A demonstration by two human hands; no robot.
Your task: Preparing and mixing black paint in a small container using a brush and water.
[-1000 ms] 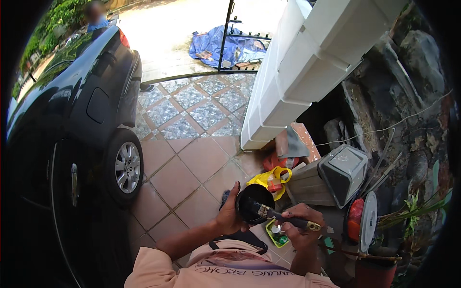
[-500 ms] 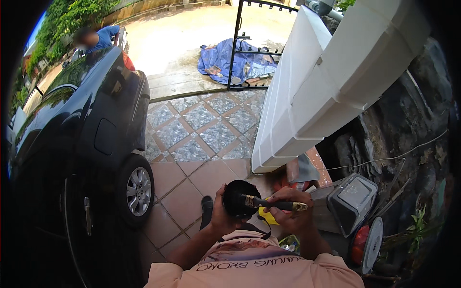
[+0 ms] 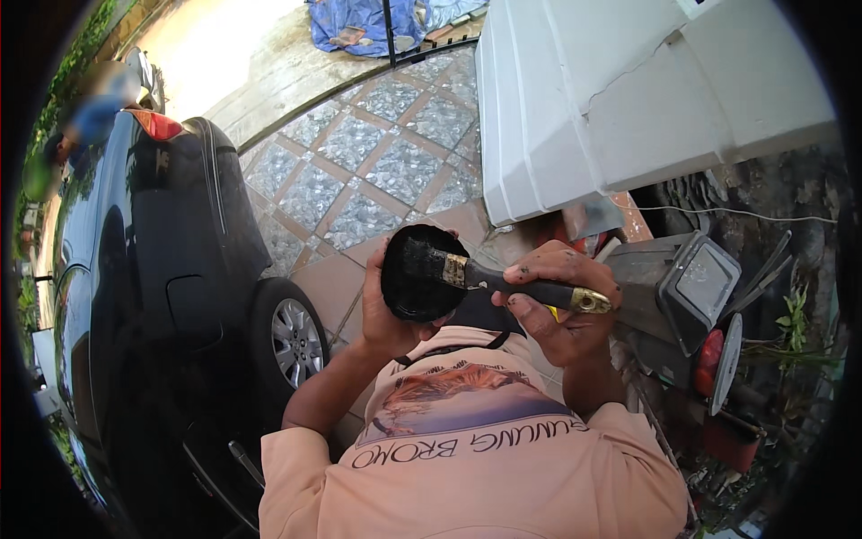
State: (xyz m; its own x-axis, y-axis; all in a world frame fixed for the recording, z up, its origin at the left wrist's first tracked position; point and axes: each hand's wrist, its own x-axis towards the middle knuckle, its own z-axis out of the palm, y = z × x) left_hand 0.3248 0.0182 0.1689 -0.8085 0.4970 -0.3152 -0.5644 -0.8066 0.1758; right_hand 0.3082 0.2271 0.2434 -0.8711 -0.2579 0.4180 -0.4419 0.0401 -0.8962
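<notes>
My left hand (image 3: 379, 313) is wrapped round the side of a round, black, bowl-like paint container (image 3: 420, 301), its open top tilted toward me. Dark, wet-looking paint coats the inside. In my right hand (image 3: 570, 310) I grip a paintbrush (image 3: 543, 290) by its dark handle, thumb and fingers pressed on it. The handle has a gold-coloured tip, and black smears cover the metal band. The bristles lie inside the container, against the dark coating. Dark specks mark my right fingers. A bit of something yellow (image 3: 552, 313) shows beneath my right hand, mostly hidden.
A black car (image 3: 171, 305) stands close at the left, with a person (image 3: 99, 112), blurred, beyond it. To the right rise a white pillar (image 3: 575, 108) and a grey bin (image 3: 700, 283). Patterned tiles (image 3: 359, 171) run toward a blue tarp (image 3: 346, 27).
My view has tilted down and shifted, so the container, brush and both hands appear higher and larger. Bristles that showed near the container's right side now reach further into it.
</notes>
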